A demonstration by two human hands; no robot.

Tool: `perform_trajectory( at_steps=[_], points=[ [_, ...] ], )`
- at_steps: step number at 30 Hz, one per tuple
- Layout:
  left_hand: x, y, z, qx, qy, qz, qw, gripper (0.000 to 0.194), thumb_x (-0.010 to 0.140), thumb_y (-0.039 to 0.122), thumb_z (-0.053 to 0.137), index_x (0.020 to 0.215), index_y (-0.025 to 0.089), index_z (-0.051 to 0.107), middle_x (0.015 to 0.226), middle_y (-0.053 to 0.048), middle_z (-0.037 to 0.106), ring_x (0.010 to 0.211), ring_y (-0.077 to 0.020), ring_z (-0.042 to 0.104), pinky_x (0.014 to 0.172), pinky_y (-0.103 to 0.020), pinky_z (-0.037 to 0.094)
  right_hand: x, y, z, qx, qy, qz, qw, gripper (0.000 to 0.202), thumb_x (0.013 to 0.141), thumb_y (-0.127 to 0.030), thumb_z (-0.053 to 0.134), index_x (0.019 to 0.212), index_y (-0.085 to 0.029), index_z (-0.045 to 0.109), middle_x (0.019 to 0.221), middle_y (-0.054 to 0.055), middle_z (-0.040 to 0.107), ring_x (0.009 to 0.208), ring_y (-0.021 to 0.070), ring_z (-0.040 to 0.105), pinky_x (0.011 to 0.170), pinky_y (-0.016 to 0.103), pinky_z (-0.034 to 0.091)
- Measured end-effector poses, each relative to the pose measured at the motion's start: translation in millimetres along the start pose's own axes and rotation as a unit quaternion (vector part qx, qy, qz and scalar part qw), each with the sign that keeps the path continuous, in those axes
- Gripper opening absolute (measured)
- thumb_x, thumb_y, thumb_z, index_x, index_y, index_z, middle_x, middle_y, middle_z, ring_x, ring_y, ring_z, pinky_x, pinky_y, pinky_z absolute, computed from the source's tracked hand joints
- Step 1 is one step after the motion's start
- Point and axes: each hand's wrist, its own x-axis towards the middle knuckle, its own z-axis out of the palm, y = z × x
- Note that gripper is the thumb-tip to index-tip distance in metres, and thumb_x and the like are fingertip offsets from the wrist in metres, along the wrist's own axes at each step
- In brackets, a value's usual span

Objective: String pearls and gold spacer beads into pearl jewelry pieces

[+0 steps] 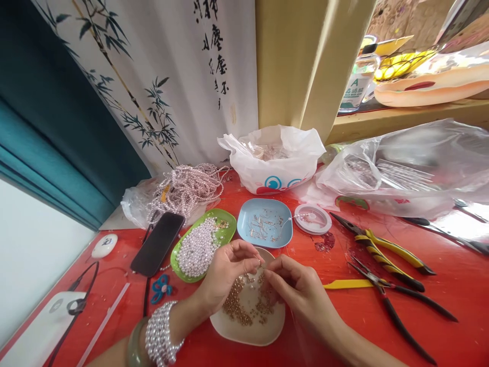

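Both hands meet over a cream plate (254, 334) that holds small gold beads (235, 300). My left hand (231, 270) has thumb and index finger pinched near the plate's far side, and a tiny thing between them is too small to name. Strands of pearl beads (162, 334) and a jade bangle (135, 341) circle that wrist. Close beside it, my right hand (296, 283) is also pinched, its fingertips almost touching the left ones; what they hold is hidden. A green tray (227, 219) of white pearl beads (196, 250) and a blue tray (244, 214) of small metal pins lie just beyond.
Pliers with yellow-black handles (382, 255), smaller black-handled pliers (401, 313) and a yellow strip (349, 284) lie at right. A wire spool (312, 219), white bag (267, 168) and clear bag (420, 158) stand behind. A phone (158, 244) and bead strands (187, 186) are left.
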Motion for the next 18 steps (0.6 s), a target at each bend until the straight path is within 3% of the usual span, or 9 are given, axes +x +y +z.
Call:
perform_trajectory(
  at_steps=[3,8,11,16,18],
  points=[
    [-3,1,0.4,0.063,-0.007,0.027,0.998,0.008,0.068,0.019,0.068,0.072,0.015,0.061,0.072,-0.001,0.061,0.069,-0.0121,0.054,0.066,-0.024,0.042,0,1,0,-0.003,-0.007,-0.004,1.0,0.019,0.08,-0.034,0.051,0.071,-0.017,0.053,0.058,-0.001,0.06,0.05,0.0105,0.056,0.048,0.021,0.044],
    [-7,9,1.0,0.148,-0.049,0.104,0.982,0.006,0.072,0.022,0.064,0.07,0.016,0.062,0.071,0.0,0.056,0.07,-0.0126,0.052,0.067,-0.024,0.04,-1,-4,-3,-0.026,-0.021,-0.051,0.998,0.017,0.08,-0.03,0.052,0.092,-0.018,0.055,0.062,-0.002,0.062,0.055,0.0119,0.058,0.05,0.022,0.045],
    [-7,15,4.1,0.179,-0.038,0.14,0.973,0.008,0.074,0.022,0.063,0.068,0.017,0.061,0.072,0.0,0.055,0.073,-0.0128,0.052,0.068,-0.024,0.04,0,-12,-8,-0.083,-0.019,-0.089,0.992,0.013,0.081,-0.026,0.049,0.079,-0.017,0.058,0.059,-0.001,0.061,0.054,0.0114,0.056,0.051,0.021,0.043],
    [0,36,9.2,0.081,0.018,0.105,0.991,0.009,0.079,0.023,0.057,0.073,0.017,0.053,0.082,0.0,0.061,0.071,-0.0109,0.055,0.07,-0.025,0.043,11,-29,-37,-0.193,-0.015,-0.125,0.973,0.014,0.076,-0.016,0.05,0.069,-0.018,0.062,0.06,-0.001,0.06,0.057,0.0121,0.053,0.055,0.023,0.041],
    [9,49,6.0,0.04,0.05,0.12,0.991,0.01,0.079,0.023,0.056,0.073,0.017,0.051,0.082,-0.001,0.063,0.075,-0.0116,0.057,0.07,-0.024,0.045,18,-37,-55,-0.217,0.01,-0.139,0.966,0.013,0.072,-0.014,0.052,0.066,-0.018,0.063,0.063,-0.001,0.061,0.063,0.0135,0.054,0.059,0.024,0.041]
  ],
)
